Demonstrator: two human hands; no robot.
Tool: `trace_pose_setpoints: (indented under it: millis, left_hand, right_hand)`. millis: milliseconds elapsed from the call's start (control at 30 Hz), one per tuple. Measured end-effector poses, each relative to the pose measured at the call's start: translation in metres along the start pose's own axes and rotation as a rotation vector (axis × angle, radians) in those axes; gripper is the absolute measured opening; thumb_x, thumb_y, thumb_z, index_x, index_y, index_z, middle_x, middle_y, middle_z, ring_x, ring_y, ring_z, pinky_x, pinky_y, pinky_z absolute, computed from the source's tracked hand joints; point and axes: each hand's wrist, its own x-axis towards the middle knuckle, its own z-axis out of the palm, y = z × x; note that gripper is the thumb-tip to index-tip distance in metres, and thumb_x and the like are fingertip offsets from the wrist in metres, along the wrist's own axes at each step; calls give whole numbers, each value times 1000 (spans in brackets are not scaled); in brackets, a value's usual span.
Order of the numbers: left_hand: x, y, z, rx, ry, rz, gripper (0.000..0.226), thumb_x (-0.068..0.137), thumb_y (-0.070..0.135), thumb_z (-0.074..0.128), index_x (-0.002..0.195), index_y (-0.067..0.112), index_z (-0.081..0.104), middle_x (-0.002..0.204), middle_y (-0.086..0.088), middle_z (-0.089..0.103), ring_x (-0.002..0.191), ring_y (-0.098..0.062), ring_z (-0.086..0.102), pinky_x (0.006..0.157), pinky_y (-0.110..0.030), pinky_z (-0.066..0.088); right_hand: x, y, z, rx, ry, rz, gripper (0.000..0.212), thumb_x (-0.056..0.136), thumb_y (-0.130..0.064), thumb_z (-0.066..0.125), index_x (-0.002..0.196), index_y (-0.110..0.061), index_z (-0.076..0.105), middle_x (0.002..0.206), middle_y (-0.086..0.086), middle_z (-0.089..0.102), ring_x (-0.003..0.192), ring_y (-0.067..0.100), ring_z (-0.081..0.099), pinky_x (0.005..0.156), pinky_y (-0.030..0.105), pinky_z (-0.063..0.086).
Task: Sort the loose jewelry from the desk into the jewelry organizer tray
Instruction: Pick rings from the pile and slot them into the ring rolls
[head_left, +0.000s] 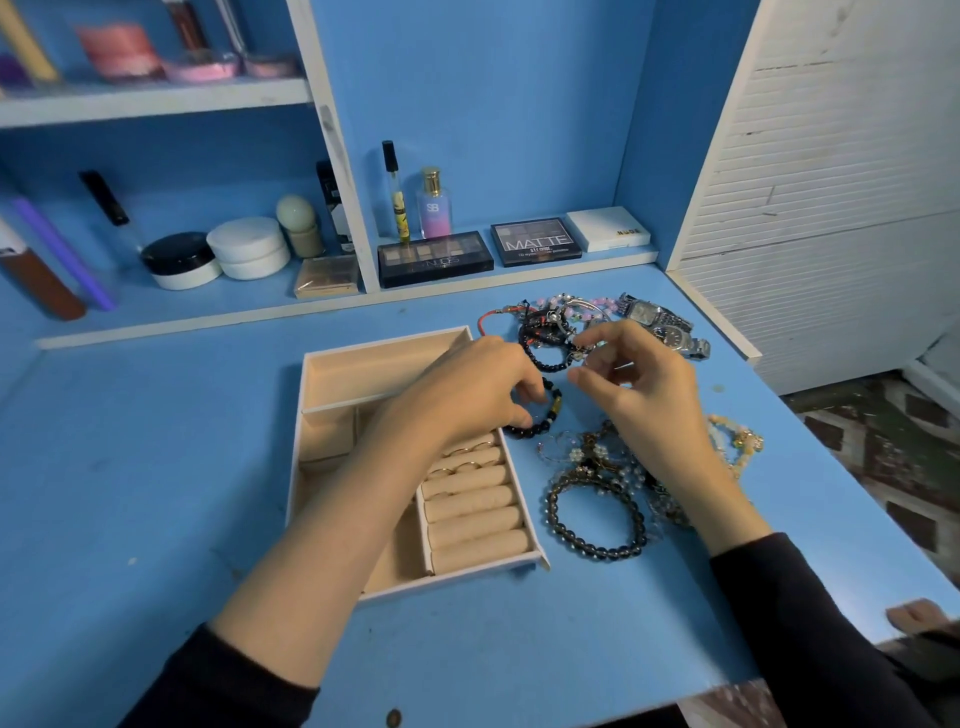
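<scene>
A beige jewelry organizer tray (384, 364) lies on the blue desk, with several thin rings (467, 460) slotted into its ring rolls. My left hand (467, 395) reaches across the tray, its fingers closed on a black beaded bracelet (545, 415) just right of the tray's edge. My right hand (639, 384) hovers over the loose jewelry with fingers apart and curled; whether it pinches anything small is unclear. A dark beaded bracelet (597, 519) lies near me. A tangle of bracelets (550, 327) and two metal watches (665, 325) lie farther back.
Pearl and gold pieces (737, 441) sit near the desk's right edge. Eyeshadow palettes (434, 257), perfume bottles (434, 205) and cream jars (249, 247) stand on the low shelf behind. The desk's front edge runs close to my sleeves.
</scene>
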Motion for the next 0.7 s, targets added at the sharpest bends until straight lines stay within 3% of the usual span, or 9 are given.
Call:
trace_pose_setpoints:
  millis: [200,433,700]
  left_hand:
    - [4,0,0,-37,-51,33,20,78,28,71,97,33,69,75,18,53,68,4,45,70,-24,37]
    - [6,-2,-3,-56,-119,52,26,76,32,73,102,35,69,73,18,51,72,-1,47,66,-23,35]
    - [7,3,0,-99,-132,31,13,77,25,72,88,30,71,78,15,67,75,-1,57,65,-21,40]
  right_hand:
    - [-2,2,1,-47,45,-39,22,79,-4,68,91,-21,61,70,3,60,67,9,54,62,22,43]
    - [-1,5,0,-64,64,-51,21,78,-3,69,91,-19,62,72,4,61,68,7,54,62,17,43]
    - [-1,4,0,-78,71,-44,21,78,-3,69,93,-17,63,70,0,61,67,7,55,62,19,44]
